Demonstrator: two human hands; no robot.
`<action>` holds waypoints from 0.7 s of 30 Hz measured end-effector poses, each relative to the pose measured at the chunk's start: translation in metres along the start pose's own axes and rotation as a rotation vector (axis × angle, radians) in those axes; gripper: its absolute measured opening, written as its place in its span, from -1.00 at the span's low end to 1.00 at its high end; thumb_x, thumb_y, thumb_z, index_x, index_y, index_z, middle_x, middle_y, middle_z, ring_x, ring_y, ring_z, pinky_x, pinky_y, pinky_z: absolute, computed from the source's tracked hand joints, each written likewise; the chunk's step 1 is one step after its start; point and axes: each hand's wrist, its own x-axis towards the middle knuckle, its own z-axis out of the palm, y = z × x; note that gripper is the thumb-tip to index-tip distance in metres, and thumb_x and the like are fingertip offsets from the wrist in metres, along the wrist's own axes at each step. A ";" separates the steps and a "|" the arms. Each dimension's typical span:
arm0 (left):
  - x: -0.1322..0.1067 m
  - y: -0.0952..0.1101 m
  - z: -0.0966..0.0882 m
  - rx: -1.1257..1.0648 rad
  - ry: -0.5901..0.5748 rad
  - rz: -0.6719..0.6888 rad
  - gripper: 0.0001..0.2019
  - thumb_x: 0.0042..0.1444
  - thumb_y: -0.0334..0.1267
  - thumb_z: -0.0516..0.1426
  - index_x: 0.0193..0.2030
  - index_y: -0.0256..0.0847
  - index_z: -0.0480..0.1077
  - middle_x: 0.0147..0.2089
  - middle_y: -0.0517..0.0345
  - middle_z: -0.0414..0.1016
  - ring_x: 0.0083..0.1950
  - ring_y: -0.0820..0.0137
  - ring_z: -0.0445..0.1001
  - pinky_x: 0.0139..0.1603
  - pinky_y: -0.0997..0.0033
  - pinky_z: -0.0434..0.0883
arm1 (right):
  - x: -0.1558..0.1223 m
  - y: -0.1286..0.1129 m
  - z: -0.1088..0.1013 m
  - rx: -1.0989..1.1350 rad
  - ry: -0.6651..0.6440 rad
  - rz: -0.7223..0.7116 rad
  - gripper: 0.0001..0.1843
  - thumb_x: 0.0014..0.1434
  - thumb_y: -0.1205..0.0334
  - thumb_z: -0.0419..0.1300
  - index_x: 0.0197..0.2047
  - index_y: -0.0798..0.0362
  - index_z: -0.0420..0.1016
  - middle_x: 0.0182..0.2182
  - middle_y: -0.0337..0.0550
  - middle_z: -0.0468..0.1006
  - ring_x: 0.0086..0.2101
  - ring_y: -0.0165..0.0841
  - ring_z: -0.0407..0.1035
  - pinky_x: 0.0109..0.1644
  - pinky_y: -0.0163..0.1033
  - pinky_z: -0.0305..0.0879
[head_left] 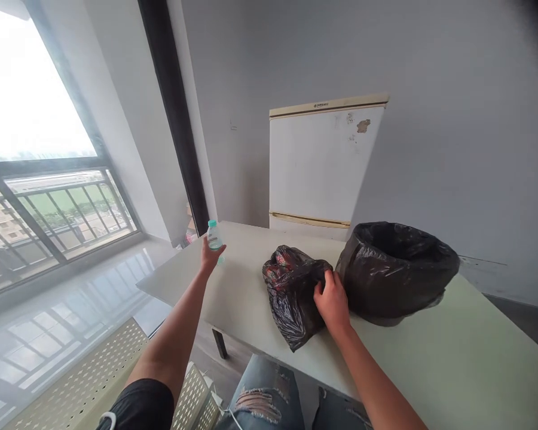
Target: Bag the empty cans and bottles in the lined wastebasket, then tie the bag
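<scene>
A clear plastic bottle (214, 239) with a teal cap is gripped in my left hand (210, 258) over the far left part of the table. My right hand (334, 301) pinches the gathered edge of a black plastic bag (291, 298). That bag lies on the table with something reddish showing through its thin film at the upper left; the contents cannot be made out. Just right of my right hand stands a bin (394, 280) lined with another black bag, its wide mouth facing up.
The pale table (484, 358) runs from left to far right. Behind it stands a white refrigerator (318, 167) against the grey wall. Perforated cream chairs (89, 382) are at lower left, near a large window (40, 119). My knees are under the front edge.
</scene>
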 end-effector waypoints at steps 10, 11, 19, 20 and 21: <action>-0.019 -0.016 0.001 0.088 0.098 -0.054 -0.19 -0.10 -0.15 0.43 0.27 -0.26 0.23 0.32 -0.30 0.34 0.45 -0.15 0.26 0.49 -0.20 0.19 | -0.004 -0.018 -0.028 -0.054 0.308 -0.254 -0.73 0.37 0.32 0.17 -0.42 0.00 0.43 -0.29 -0.09 0.33 -0.25 -0.24 0.27 -0.06 -0.13 0.34; -0.024 -0.010 0.002 0.086 0.176 -0.026 -0.19 -0.07 -0.12 0.42 0.28 -0.28 0.21 0.36 -0.33 0.28 0.50 -0.15 0.19 0.53 -0.19 0.12 | -0.006 -0.020 -0.029 -0.069 0.260 -0.308 -0.67 0.39 0.29 0.16 -0.46 -0.01 0.42 -0.34 -0.10 0.34 -0.28 -0.25 0.27 -0.07 -0.14 0.32; -0.118 0.062 0.062 -0.156 -0.242 0.193 -0.70 0.32 0.04 0.14 -0.10 -0.13 0.51 -0.08 0.00 0.60 -0.06 0.18 0.60 0.06 0.15 0.53 | -0.013 -0.039 -0.018 0.089 -0.399 -0.487 -0.56 0.50 0.21 0.03 -0.35 0.02 0.62 -0.35 -0.07 0.57 -0.20 -0.23 0.41 0.02 -0.14 0.39; -0.128 0.067 0.072 -0.187 -0.385 0.204 -0.68 0.35 0.05 0.12 -0.02 -0.12 0.52 -0.02 0.00 0.62 -0.02 0.19 0.60 0.10 0.15 0.52 | -0.012 -0.040 -0.018 0.134 -0.372 -0.485 -0.62 0.49 0.26 0.03 -0.21 0.02 0.67 -0.23 -0.05 0.62 -0.12 -0.21 0.43 0.10 -0.11 0.39; -0.137 0.071 0.079 -0.201 -0.488 0.224 -0.66 0.36 0.05 0.12 0.03 -0.12 0.52 0.02 0.00 0.63 0.04 0.18 0.60 0.15 0.15 0.49 | -0.011 -0.040 -0.018 0.178 -0.348 -0.484 -0.65 0.47 0.30 0.03 -0.03 0.01 0.67 -0.09 -0.03 0.64 -0.03 -0.19 0.44 0.19 -0.06 0.39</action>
